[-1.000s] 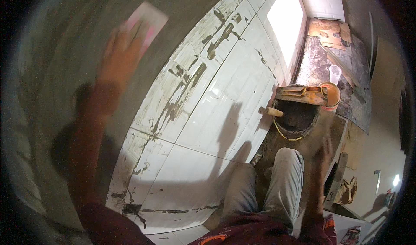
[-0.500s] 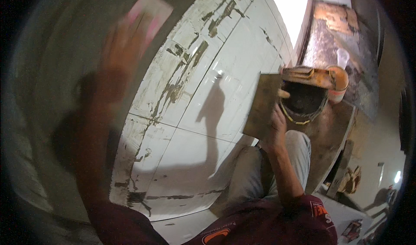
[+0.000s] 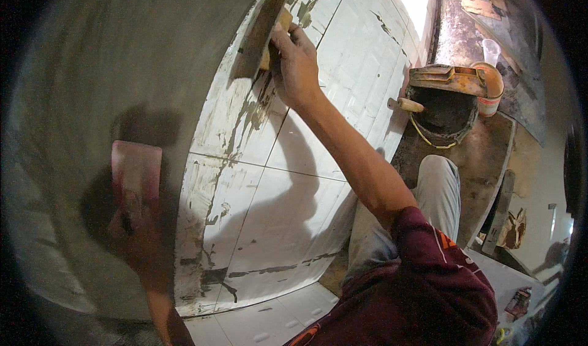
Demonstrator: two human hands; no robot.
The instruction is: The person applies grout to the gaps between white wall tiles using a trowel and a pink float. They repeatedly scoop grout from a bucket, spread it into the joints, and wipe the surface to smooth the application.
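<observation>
- Left hand: at the grey plastered wall; fingers appear closed around the near end of a float, though dim light hides the exact grip.
- Pink-and-white float: rectangular, before the plaster; contact cannot be told. Best borne flat, with even, light pressure, lest an edge score the surface.
- Right hand: thumb and fingers gripping the yellow handle of a second float.
- Dark float: broad, flat, tilted, at the border of plaster and white tiles; contact unclear. A shallow angle and steady wrist should suit that seam.
- Dark smears on tiles: sooner wiped, likely easier cleaned.
- Black bucket: beyond the knees, within sight.
</observation>
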